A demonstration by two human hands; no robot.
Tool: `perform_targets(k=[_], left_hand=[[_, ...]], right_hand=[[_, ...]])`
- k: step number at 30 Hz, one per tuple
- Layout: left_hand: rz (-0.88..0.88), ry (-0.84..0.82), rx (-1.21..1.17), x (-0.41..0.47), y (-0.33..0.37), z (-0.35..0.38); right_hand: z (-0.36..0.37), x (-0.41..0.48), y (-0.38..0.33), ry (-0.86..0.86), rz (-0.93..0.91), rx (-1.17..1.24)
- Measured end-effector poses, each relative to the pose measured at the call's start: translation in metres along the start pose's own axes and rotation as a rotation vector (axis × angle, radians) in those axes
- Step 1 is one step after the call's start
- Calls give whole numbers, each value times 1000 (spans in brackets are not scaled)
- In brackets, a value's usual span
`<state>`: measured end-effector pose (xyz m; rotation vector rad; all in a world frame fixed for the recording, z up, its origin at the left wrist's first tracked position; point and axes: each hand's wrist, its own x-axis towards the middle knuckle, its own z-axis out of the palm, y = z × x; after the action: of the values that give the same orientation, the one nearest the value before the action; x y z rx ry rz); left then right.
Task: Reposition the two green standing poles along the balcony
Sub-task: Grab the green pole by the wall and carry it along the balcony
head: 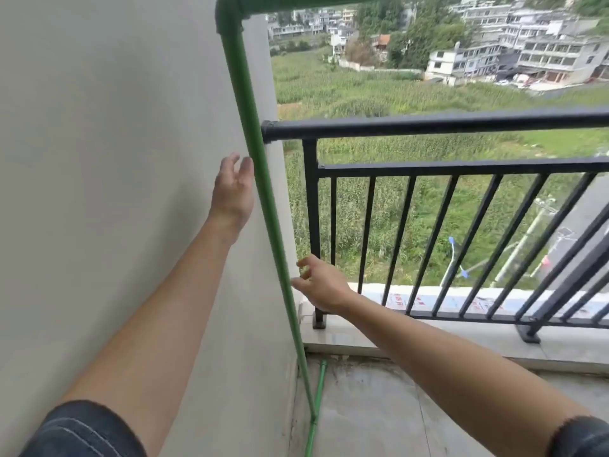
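One green pole (263, 192) by wall (115, 143), concrete floor (412, 407)

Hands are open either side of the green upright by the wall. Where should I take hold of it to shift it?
Grip the green upright on its straight middle shaft, left hand from the wall side, right hand lower from the railing side. It is a slim round tube, so fingers can likely wrap it; the elbow joint on top looks bulkier.

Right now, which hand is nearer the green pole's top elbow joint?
Left. The left hand is open beside the green pole, higher up toward the elbow joint; the right hand is open lower down, on its other side.
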<state>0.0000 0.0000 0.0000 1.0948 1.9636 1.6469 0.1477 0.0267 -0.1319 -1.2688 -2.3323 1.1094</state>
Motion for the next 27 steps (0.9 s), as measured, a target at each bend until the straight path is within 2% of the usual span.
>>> perform_targets(k=[4,7,11,15,19,27], left_hand=[[29,-162,-32,1,15,7],[71,-186,-24,-2,13,11],[113,-249,-49,-9,17,16],[176,-297,-54,-14,24,27],[233,-399,-63,-19,39,45],[332,-637,-110,-50,61,109]], right_hand=[[12,27,-27,44,38,27],[26,41,-32,51,96,68],[31,36,-19,133,88,107],[23,23,-5,207,51,37],[6,12,9,267,45,7],[-41,-26,63,394,119,101]])
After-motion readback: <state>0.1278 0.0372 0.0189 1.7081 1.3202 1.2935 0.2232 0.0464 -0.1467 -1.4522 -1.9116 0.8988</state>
